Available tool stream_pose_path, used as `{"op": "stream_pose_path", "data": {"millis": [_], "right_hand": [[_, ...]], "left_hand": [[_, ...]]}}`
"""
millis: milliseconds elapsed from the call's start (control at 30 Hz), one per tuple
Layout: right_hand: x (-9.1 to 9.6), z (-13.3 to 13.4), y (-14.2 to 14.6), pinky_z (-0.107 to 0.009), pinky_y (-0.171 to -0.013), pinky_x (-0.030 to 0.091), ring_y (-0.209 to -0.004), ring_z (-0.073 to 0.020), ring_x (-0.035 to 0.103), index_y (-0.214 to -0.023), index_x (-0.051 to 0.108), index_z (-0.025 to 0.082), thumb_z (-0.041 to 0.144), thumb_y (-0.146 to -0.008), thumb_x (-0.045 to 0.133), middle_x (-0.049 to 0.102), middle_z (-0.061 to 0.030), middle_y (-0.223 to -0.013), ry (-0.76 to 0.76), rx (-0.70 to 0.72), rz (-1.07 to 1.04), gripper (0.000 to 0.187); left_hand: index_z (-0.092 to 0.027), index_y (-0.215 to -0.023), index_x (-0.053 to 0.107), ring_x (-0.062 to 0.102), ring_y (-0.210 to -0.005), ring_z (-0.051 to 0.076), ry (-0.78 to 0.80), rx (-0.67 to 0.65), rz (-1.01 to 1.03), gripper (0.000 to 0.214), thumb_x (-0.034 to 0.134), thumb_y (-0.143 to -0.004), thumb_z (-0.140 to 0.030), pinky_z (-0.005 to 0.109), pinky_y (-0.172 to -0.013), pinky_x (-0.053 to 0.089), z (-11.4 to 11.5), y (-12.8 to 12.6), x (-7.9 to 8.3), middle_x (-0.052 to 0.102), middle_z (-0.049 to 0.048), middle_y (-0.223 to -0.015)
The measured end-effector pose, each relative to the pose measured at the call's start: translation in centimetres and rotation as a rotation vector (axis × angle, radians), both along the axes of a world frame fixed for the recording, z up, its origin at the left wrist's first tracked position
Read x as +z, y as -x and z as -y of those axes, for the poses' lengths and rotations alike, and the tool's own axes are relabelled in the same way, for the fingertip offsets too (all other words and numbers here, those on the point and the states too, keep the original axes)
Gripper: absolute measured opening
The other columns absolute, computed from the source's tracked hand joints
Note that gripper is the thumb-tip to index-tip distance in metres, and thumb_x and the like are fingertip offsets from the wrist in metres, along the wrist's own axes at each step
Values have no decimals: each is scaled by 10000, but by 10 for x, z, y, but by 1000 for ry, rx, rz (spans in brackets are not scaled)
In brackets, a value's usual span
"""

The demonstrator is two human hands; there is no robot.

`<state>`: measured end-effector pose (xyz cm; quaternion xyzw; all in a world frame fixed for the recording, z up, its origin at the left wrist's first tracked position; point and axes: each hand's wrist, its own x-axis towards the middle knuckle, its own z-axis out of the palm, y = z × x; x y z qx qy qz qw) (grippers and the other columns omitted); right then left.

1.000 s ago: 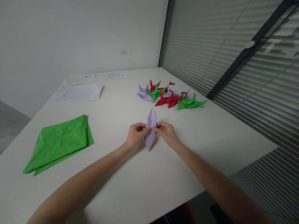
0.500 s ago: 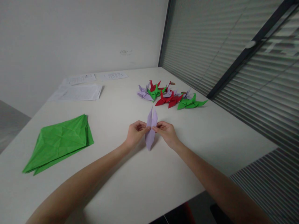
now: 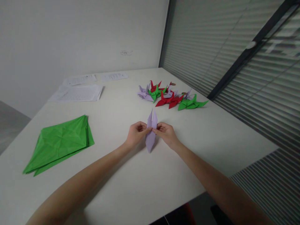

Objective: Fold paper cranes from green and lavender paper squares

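A folded piece of purple origami paper (image 3: 150,141), long and narrow with two points at its far end, is held just above the table. My left hand (image 3: 137,133) pinches its left edge, the thumb lying on the near face. On the opposite edge my right hand (image 3: 167,133) grips it the same way, so the two thumbs almost meet at the middle. The fingers behind the paper are partly hidden. Beyond the hands lies a group of folded paper cranes in red (image 3: 164,99), green (image 3: 192,103) and purple (image 3: 144,93).
Green folded paper (image 3: 63,134) in large sheets lies on the white table (image 3: 112,193) at left. Printed papers (image 3: 79,93) are stacked toward the back wall. Two small brown round things (image 3: 172,84) sit by the cranes. Window blinds (image 3: 234,62) border the right side.
The far points of the purple paper tilt slightly toward me and its near tip sits a little lower. Both hands keep their grip, almost in the same place.
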<state>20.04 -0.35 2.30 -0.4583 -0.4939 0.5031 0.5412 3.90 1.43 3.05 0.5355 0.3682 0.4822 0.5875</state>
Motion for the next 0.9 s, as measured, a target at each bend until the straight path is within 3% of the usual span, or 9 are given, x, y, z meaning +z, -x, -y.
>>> {"op": "stream_pose_path", "data": {"millis": [333,533,633,900], "right_hand": [[1,1,-1,-280,-638,463,-628,-123,550,-682,595,198,411,-575,830,607,24,-664,-8,-4,-9,335],[0,1,0,-261,-632,465,-629,-115,574,-809,547,225,372,-570,846,614,55,-661,21,8,-111,411],[-1,1,1,-283,-645,484,-669,-140,607,-870,593,205,431,-603,818,659,15,-725,69,58,-95,416],[4,2,-2,-276,-601,466,-601,-127,563,-689,648,177,474,-615,797,637,6,-638,63,40,28,341]], "left_hand": [[-150,-720,593,582,-591,100,-50,-3,15,331,807,-652,-393,238,-598,476,0,0,1,636,1,-661],[-197,-1028,478,597,-547,100,19,20,64,565,837,-614,-335,219,-590,471,2,1,2,640,-55,-604],[-169,-1070,529,616,-569,109,33,12,45,577,835,-612,-341,229,-606,480,2,2,2,656,-36,-626],[-124,-971,651,604,-557,109,61,-5,31,492,848,-590,-366,242,-600,486,0,0,1,662,-9,-617]]}}
